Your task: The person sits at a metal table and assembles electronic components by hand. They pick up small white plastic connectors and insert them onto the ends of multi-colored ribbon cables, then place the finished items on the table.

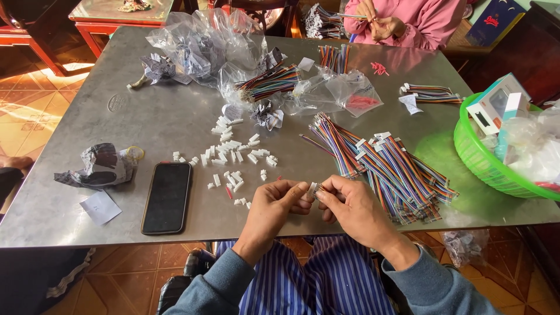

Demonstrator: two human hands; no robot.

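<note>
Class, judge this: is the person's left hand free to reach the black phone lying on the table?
Probably not at once: the left hand pinches a small white connector with the right hand. Bare table lies between it and the phone.

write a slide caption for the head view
Both hands pinch a white connector beside rainbow wires on a table.

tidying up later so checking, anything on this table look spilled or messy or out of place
Small white connector housings lie scattered loose across the middle of the grey table, not in any container. Crumpled paper sits near the black phone, and torn clear bags are heaped at the far side. Both hands, left and right, pinch one small housing.
</note>
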